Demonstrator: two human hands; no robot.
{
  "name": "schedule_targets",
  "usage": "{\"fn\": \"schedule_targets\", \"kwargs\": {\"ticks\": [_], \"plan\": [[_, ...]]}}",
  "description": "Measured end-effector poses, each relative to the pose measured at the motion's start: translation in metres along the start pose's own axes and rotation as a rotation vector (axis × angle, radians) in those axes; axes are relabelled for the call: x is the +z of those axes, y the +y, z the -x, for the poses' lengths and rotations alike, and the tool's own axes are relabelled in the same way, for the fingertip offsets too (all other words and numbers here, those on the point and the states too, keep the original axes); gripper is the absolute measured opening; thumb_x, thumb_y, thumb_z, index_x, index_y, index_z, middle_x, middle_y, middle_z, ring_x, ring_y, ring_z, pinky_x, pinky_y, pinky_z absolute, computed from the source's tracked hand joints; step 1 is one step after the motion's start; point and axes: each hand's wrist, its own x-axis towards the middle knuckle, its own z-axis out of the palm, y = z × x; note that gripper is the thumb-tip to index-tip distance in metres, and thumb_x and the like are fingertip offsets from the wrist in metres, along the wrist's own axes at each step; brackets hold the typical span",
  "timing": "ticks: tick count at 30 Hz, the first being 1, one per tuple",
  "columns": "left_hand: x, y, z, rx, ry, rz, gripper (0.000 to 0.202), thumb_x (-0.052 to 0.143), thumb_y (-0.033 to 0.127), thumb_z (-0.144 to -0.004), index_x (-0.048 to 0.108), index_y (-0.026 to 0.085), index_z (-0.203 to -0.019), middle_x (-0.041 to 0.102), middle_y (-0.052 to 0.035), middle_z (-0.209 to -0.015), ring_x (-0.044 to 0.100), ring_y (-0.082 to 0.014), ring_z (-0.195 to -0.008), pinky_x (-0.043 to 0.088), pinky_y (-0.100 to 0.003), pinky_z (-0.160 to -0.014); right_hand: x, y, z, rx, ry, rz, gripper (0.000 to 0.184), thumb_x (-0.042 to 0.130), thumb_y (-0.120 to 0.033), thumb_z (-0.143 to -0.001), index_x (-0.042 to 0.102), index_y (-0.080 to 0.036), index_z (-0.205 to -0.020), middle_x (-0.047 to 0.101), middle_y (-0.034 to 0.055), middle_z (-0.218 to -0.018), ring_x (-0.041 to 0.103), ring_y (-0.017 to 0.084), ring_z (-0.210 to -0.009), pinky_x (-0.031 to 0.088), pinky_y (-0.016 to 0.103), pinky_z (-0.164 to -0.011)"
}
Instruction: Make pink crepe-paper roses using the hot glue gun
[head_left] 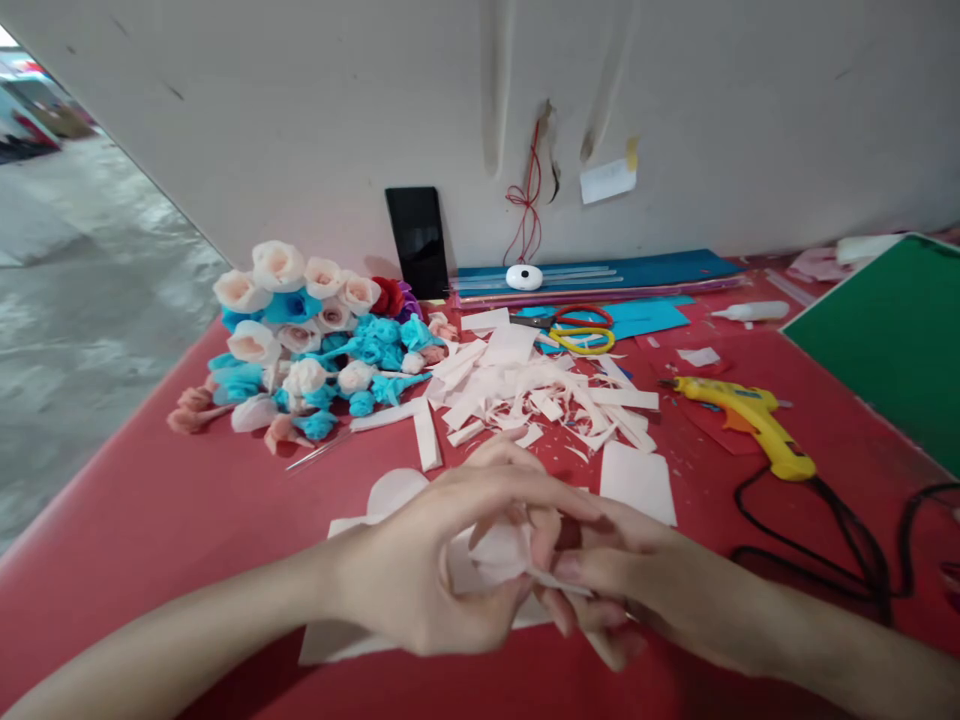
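Note:
Both hands meet low in the middle of the view over the red table (150,500). My left hand (427,560) curls its fingers round a small piece of pale pink paper (499,550). My right hand (607,580) pinches the same paper from the right with thumb and fingertips. Flat pale pink sheets (637,480) lie under and just beyond the hands. A heap of pink paper strips (525,390) sits further back.
A pile of pink and blue paper flowers (307,340) lies at the back left. A yellow glue gun (757,420) with a black cord lies to the right. Scissors (577,330), blue sheets, a glue bottle (750,312), a green board (892,340) and a black phone (417,240) line the back.

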Motion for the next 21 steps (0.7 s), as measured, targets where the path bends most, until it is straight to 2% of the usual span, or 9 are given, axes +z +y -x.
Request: {"fn": "schedule_targets", "kwargs": {"ticks": [2,4,6,8,10,11,14,16,21], "plan": [[-0.001,0.0,0.001,0.024,-0.012,-0.019,0.055,0.048,-0.006,-0.062,0.048,0.025,-0.108,0.058,-0.0007,-0.073,0.054,-0.0198,-0.086,0.045,-0.036,-0.082,0.0,0.0,0.0,-0.009,0.008,-0.014,0.013,0.05,-0.029,-0.084,0.045,-0.017,-0.084,0.05,-0.0027,-0.072,0.037,0.002,-0.048,0.034,0.016,-0.048],[0.0,-0.001,0.003,0.081,0.013,-0.048,0.055,0.052,-0.004,-0.063,0.048,0.025,-0.109,0.057,-0.0009,-0.078,0.052,-0.0188,-0.086,0.043,-0.036,-0.085,0.0,-0.001,0.0,-0.046,0.019,-0.02,0.015,0.05,-0.03,-0.084,0.044,-0.017,-0.086,0.049,-0.0028,-0.071,0.034,0.002,-0.047,0.032,0.017,-0.047],[0.001,-0.002,0.005,0.097,0.122,-0.057,0.061,0.058,0.0,-0.064,0.042,0.026,-0.117,0.055,-0.0031,-0.094,0.049,-0.0189,-0.093,0.04,-0.036,-0.089,-0.001,-0.003,0.0,-0.133,0.069,0.015,0.014,0.049,-0.029,-0.085,0.042,-0.017,-0.087,0.049,-0.0028,-0.07,0.034,0.002,-0.048,0.03,0.018,-0.048],[0.004,-0.004,0.006,0.057,0.294,-0.036,0.071,0.065,0.009,-0.063,0.034,0.028,-0.125,0.048,-0.0053,-0.112,0.045,-0.0211,-0.103,0.037,-0.037,-0.094,-0.003,-0.004,-0.001,-0.274,0.132,0.075,0.012,0.048,-0.026,-0.086,0.042,-0.018,-0.092,0.051,-0.0022,-0.072,0.04,0.004,-0.054,0.032,0.019,-0.052],[0.006,-0.006,0.005,-0.003,0.44,-0.01,0.075,0.069,0.017,-0.063,0.031,0.029,-0.127,0.042,-0.0062,-0.121,0.04,-0.0245,-0.111,0.034,-0.04,-0.097,-0.007,-0.005,-0.001,-0.409,0.129,0.128,0.012,0.049,-0.025,-0.087,0.043,-0.02,-0.096,0.053,-0.0022,-0.077,0.045,0.005,-0.064,0.035,0.019,-0.06],[0.006,-0.007,0.005,-0.031,0.457,-0.001,0.072,0.069,0.019,-0.064,0.033,0.029,-0.126,0.042,-0.0066,-0.123,0.039,-0.0258,-0.114,0.033,-0.041,-0.098,-0.01,-0.006,-0.001,-0.448,0.105,0.147,0.012,0.049,-0.025,-0.087,0.044,-0.021,-0.097,0.053,-0.0026,-0.08,0.047,0.005,-0.069,0.036,0.019,-0.064],[0.005,-0.008,0.002,-0.096,0.335,0.032,0.05,0.066,0.018,-0.067,0.048,0.024,-0.113,0.047,-0.0084,-0.116,0.043,-0.0266,-0.111,0.038,-0.04,-0.093,-0.016,-0.006,-0.001,-0.482,0.017,0.183,0.011,0.052,-0.026,-0.085,0.046,-0.023,-0.094,0.05,-0.0037,-0.085,0.048,0.005,-0.079,0.036,0.017,-0.069],[0.004,-0.008,0.001,-0.082,0.257,0.062,0.039,0.065,0.016,-0.068,0.054,0.022,-0.105,0.05,-0.0087,-0.109,0.046,-0.0252,-0.107,0.041,-0.038,-0.091,-0.02,-0.005,-0.001,-0.483,-0.02,0.184,0.011,0.054,-0.025,-0.084,0.047,-0.023,-0.093,0.048,-0.0038,-0.087,0.048,0.005,-0.082,0.035,0.017,-0.07],[0.004,-0.005,-0.002,-0.041,0.264,0.036,0.025,0.066,0.015,-0.068,0.061,0.02,-0.092,0.054,-0.0076,-0.1,0.051,-0.0207,-0.096,0.043,-0.036,-0.085,-0.026,-0.003,-0.004,-0.421,-0.055,0.19,0.013,0.052,-0.026,-0.085,0.048,-0.022,-0.097,0.05,-0.0016,-0.089,0.048,0.007,-0.083,0.036,0.02,-0.073]]}}
